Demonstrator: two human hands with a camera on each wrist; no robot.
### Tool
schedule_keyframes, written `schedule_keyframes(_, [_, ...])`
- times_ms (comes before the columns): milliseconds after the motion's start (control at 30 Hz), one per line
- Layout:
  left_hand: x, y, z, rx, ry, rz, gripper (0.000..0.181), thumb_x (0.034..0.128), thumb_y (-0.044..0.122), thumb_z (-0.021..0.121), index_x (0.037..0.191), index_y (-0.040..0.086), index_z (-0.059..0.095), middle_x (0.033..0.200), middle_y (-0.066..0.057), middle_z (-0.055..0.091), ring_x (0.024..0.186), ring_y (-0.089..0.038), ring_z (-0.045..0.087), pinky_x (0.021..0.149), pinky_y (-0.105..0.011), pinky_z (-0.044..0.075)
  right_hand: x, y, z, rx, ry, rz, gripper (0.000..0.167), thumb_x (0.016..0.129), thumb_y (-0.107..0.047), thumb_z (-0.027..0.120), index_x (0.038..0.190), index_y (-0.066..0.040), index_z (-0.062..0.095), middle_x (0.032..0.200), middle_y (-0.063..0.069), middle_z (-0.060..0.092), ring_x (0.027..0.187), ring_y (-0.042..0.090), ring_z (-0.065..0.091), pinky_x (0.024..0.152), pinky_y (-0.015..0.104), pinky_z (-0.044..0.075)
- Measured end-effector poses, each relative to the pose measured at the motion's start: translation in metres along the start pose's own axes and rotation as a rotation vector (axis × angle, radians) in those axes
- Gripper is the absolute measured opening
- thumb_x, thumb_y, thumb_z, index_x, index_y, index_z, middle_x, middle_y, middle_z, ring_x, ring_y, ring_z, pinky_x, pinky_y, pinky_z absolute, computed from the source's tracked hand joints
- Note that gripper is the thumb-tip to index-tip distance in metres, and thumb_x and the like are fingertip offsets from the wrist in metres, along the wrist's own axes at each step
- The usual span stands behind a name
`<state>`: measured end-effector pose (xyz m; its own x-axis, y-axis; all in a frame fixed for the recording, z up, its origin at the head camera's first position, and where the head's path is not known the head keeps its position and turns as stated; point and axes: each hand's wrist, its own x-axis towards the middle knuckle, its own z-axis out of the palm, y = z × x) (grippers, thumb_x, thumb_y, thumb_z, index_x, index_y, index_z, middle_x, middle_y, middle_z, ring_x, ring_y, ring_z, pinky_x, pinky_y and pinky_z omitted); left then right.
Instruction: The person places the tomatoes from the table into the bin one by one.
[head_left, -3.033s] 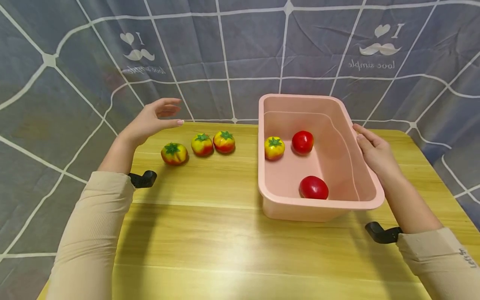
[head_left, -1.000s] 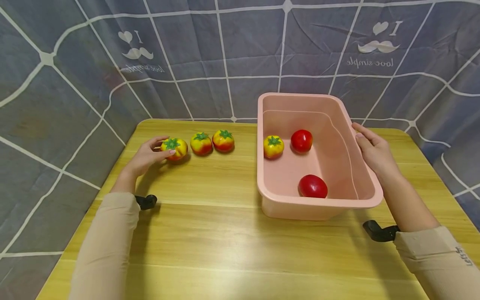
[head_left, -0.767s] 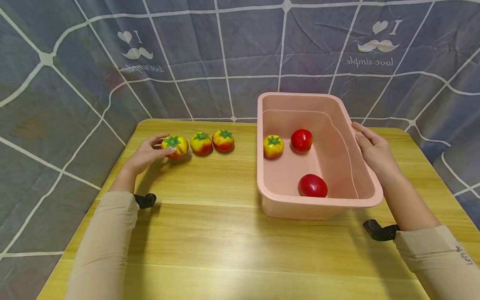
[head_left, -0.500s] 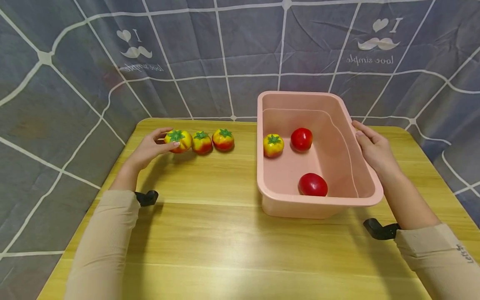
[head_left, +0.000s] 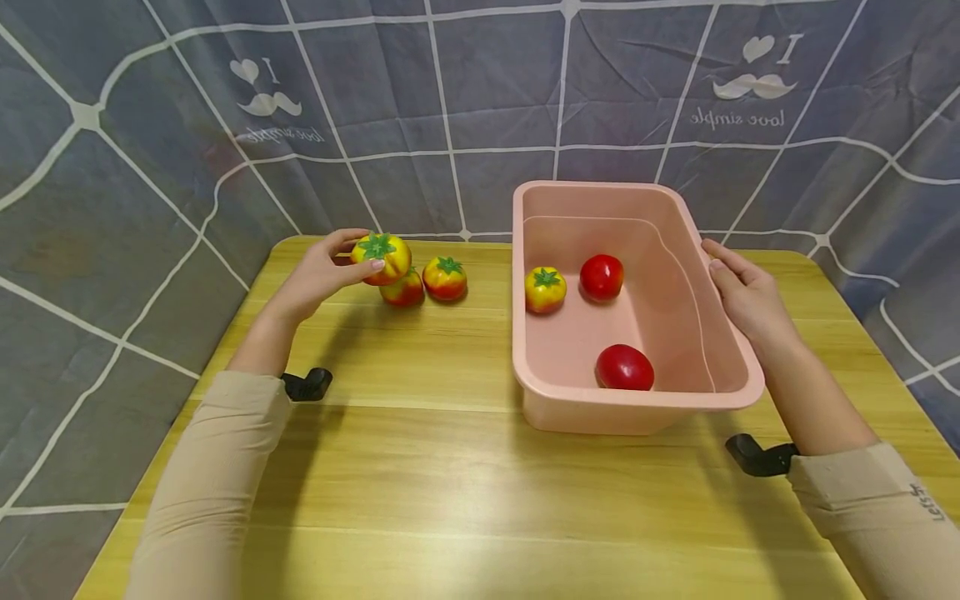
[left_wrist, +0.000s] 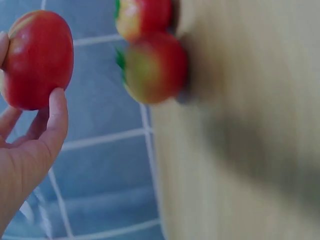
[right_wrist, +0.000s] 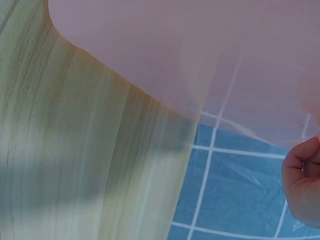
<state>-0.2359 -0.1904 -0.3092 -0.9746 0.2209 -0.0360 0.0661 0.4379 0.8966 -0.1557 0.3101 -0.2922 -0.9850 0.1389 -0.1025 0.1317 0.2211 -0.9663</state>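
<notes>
The left hand [head_left: 315,275] grasps a yellow-and-red tomato [head_left: 388,252] between thumb and fingertips — clear of the table [head_left: 420,483] — while two similar tomatoes [head_left: 446,280] rest there, one just below and the other to the right of those fingers. The right hand [head_left: 753,304] has its fingers clasping the rim of a pink bin [head_left: 600,416], and to their left, inside it, lie a green-topped tomato [head_left: 545,292] and two red fruits [head_left: 625,367].
</notes>
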Motion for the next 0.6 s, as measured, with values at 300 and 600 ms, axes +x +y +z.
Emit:
schedule_keyframes(300, [-0.002, 0.053, 0.023, -0.069, -0.051, 0.031, 0.061, 0.0863, 0.024, 0.067, 0.139, 0.008, 0.040, 0.132, -0.016, 0.042, 0.115, -0.030, 0.046, 0.091, -0.035, 0.044, 0.001, -0.001, 0.000, -0.101, 0.005, 0.004, 0.054, 0.096, -0.038, 0.046, 0.145, -0.019, 0.034, 0.148, 0.004, 0.034, 0.090, -0.012, 0.050, 0.071, 0.006, 0.044])
schedule_keyframes(600, [0.008, 0.091, 0.050, -0.085, -0.072, 0.074, 0.060, 0.0842, 0.024, 0.069, 0.137, 0.010, 0.044, 0.128, -0.012, 0.047, 0.110, -0.026, 0.049, 0.086, -0.034, 0.049, 0.002, -0.003, -0.001, -0.046, -0.007, 0.005, 0.055, 0.095, -0.037, 0.048, 0.144, -0.017, 0.035, 0.149, 0.001, 0.031, 0.090, -0.011, 0.050, 0.071, 0.006, 0.044])
